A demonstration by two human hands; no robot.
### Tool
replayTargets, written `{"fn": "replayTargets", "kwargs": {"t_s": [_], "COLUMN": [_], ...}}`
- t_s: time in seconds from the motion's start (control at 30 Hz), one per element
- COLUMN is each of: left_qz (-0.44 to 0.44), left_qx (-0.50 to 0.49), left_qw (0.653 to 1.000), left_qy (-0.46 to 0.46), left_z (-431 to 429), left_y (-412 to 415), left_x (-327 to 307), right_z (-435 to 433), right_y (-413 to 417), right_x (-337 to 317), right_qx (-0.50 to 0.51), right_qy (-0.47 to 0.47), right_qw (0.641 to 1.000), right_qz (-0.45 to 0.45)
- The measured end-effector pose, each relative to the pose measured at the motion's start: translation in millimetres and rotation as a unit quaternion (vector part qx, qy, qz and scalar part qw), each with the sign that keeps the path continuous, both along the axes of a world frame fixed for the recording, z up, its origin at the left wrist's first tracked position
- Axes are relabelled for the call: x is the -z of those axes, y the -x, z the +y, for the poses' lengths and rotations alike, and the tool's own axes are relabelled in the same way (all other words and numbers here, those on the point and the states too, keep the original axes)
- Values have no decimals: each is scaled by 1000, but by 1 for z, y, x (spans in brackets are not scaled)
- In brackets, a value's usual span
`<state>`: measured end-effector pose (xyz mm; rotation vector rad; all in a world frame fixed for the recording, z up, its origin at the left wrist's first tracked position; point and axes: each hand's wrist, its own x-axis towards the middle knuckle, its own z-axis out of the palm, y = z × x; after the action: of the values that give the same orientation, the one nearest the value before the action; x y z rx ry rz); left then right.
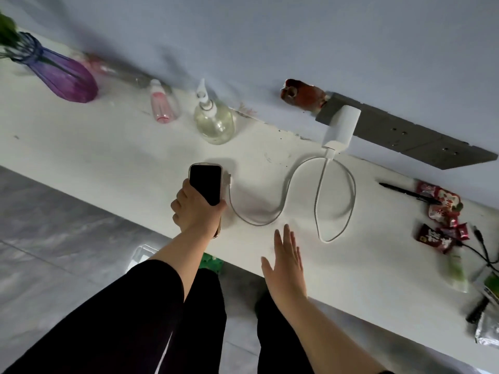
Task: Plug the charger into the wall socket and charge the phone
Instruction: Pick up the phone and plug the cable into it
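Observation:
A white charger brick (340, 126) is plugged into the grey wall socket strip (399, 136) above the white counter (108, 147). Its white cable (286, 190) loops over the counter and runs to the edge of the dark-screened phone (205, 184), where its plug end meets the phone's side. My left hand (195, 209) grips the lower part of the phone. My right hand (287, 260) hovers flat over the counter's front edge, fingers spread, holding nothing, just short of the cable loop.
At the back stand a purple vase (62, 74), a pink bottle (162, 106) and a clear pump bottle (213, 117). To the right lie a black pen (405, 194), red snack wrappers (442, 211), a black cable (483, 249) and foil packets (486, 327). A broken hole (302, 94) marks the wall.

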<state>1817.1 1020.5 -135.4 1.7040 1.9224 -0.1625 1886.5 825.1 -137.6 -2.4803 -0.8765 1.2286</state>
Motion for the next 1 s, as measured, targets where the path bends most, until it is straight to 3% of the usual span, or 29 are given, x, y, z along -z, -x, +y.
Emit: {"fn": "replayTargets", "kwargs": {"t_s": [0.1,0.3,0.43,0.5,0.57,0.63,0.67,0.73,0.8,0.87,0.93,1.0], "left_qz": [2,2,-18,-30,-31,-22,-14,3,41,85,114,118], "left_qx": [5,50,84,128,224,398,503,700,831,890,911,917], "left_qw": [1000,999,996,991,974,911,851,694,540,430,376,362], "left_qy": [9,-7,7,27,-9,-110,-151,-169,-130,-125,-124,-115], "left_z": [18,28,31,37,51,71,81,98,112,118,117,116], "left_y": [10,26,37,44,57,72,78,85,85,79,70,64], "left_x": [10,27,30,26,18,11,9,10,14,18,22,28], "right_z": [41,112,139,145,149,150,149,143,135,130,127,125], "right_y": [15,28,30,29,27,25,23,22,23,24,25,25], "right_x": [2,7,17,19,19,17,16,15,14,13,14,15], "right_qx": [-6,102,134,142,153,159,169,195,210,223,224,204], "right_qy": [-23,-27,3,17,29,42,49,56,56,50,38,33], "right_qw": [1000,994,988,987,986,985,984,979,976,973,974,978], "right_qz": [-3,-15,-72,-78,-64,-45,-35,-12,7,16,11,-11]}}
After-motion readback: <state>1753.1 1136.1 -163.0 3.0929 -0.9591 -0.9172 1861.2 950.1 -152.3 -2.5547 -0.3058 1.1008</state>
